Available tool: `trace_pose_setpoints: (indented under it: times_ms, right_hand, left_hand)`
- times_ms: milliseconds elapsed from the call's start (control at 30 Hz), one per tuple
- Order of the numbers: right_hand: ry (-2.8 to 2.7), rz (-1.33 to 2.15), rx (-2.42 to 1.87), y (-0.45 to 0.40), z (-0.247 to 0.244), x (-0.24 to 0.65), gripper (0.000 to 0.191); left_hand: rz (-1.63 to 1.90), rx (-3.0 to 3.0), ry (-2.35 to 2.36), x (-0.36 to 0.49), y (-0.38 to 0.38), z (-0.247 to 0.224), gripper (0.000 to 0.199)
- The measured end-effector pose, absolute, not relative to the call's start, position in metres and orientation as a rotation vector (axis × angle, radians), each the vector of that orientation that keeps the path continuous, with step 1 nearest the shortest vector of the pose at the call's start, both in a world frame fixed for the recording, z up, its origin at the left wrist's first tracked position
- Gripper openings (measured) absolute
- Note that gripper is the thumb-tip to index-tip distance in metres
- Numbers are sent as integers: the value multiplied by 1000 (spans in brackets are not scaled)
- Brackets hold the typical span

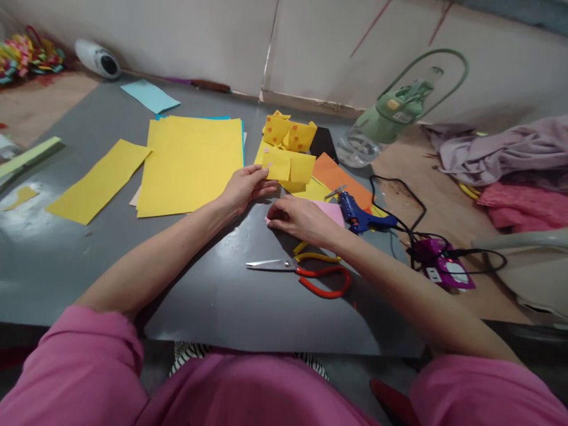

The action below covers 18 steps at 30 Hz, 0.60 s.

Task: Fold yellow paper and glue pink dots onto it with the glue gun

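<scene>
My left hand (249,188) has its thumb on the lower left edge of a folded yellow paper piece (279,164), fingers curled beneath, gripping it. Small pink bits dot that piece's left panel. Just below, my right hand (298,218) pinches a tiny pink paper bit (267,221) between thumb and fingertips. Behind them stand yellow paper pieces with orange dots (288,133). A pink paper sheet (331,212) lies partly under my right hand. Scissors with red and yellow handles (290,265) rest just in front of it, blades pointing left.
A blue glue gun (357,214) lies to the right, its cord reaching a purple power strip (444,266). Yellow sheets (190,165) are stacked at left beside a yellow strip (100,183). A green-topped bottle (390,115) leans near the wall. Orange paper (341,177) lies behind the gun.
</scene>
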State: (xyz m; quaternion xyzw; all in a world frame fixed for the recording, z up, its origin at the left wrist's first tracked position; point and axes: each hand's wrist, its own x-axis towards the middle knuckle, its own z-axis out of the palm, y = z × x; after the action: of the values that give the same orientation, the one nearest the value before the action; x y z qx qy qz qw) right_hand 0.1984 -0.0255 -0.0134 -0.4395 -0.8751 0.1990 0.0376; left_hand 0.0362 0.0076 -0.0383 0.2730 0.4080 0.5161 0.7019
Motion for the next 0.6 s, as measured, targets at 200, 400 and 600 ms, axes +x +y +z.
trace_pose_setpoints:
  times_ms: [200, 400, 600]
  right_hand:
    - [-2628, 783, -1438, -23, -13, 195, 4]
    - [-2430, 1053, -1506, -20, -6, 204, 15]
    - [-2224, 1346, -1506, -18, -6, 211, 27]
  left_hand:
    - [1134, 597, 927, 36, 7, -36, 11]
    - [1134, 600, 901, 36, 7, -37, 11]
    - [1133, 603, 899, 36, 7, -38, 9]
